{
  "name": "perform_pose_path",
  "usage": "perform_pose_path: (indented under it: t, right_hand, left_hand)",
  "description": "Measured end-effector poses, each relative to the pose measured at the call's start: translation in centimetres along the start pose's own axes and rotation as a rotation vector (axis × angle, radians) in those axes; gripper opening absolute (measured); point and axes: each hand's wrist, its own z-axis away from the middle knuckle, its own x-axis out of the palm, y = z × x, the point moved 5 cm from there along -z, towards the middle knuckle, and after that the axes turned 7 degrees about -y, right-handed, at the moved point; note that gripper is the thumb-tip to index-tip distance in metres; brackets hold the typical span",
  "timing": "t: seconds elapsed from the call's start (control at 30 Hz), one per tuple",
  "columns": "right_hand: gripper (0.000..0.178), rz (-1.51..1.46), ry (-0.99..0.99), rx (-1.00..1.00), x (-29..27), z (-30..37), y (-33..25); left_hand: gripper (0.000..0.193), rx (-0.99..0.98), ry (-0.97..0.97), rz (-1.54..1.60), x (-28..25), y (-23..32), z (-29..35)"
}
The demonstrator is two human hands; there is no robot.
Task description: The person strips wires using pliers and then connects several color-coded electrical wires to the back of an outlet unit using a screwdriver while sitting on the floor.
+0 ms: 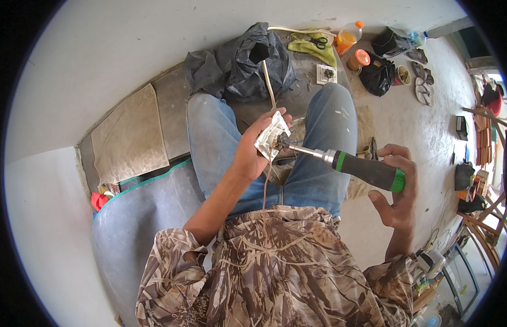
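Observation:
My left hand [249, 152] grips a white wall socket or switch fitting [268, 137], its dark inner part facing right. A white cable [268, 82] runs from a black plastic bag [256, 60] down to this fitting. Below it hangs a thin pinkish wire [265, 185] over my lap. A screwdriver [368, 170] with a black and green handle lies level, its tip at the dark part of the fitting. My right hand [400, 210] is at the handle's butt end, fingers curled round it and thumb held apart. A second white fitting [326, 74] rests beyond my right knee.
Black-handled scissors [320, 42] lie on a green cloth [310, 49] at the far side. Right of them stand an orange drink bottle [349, 37], an orange-lidded jar [359, 60] and a tied black bag [378, 75]. Sandals [423, 90] lie on the floor. A wall rises at left.

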Motion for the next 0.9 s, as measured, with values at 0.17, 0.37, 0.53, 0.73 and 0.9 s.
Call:
perform_pose_path:
  t: [0.17, 0.37, 0.53, 0.73, 0.9]
  right_hand:
    - [0.047, 0.214, -0.133, -0.020, 1.0, 1.2, 0.8]
    - [0.051, 0.208, -0.156, 0.109, 1.3, 1.6, 1.3]
    - [0.055, 0.406, -0.390, 0.097, 2.1, 1.7, 1.8]
    - [0.055, 0.496, -0.495, -0.081, 3.0, 1.8, 2.4]
    - [0.054, 0.422, -0.488, -0.039, 3.3, 1.3, 2.0]
  left_hand:
    - [0.049, -0.055, 0.030, -0.033, -0.4, 0.1, 0.3]
    - [0.047, -0.077, 0.025, -0.104, -1.1, 0.0, 0.0]
    - [0.048, -0.161, 0.013, -0.184, -0.9, -0.4, 0.4]
    - [0.053, -0.081, -0.090, -0.537, -1.6, -0.8, 0.4]
    - [0.053, -0.152, -0.057, -0.551, -2.1, -0.6, 1.0]
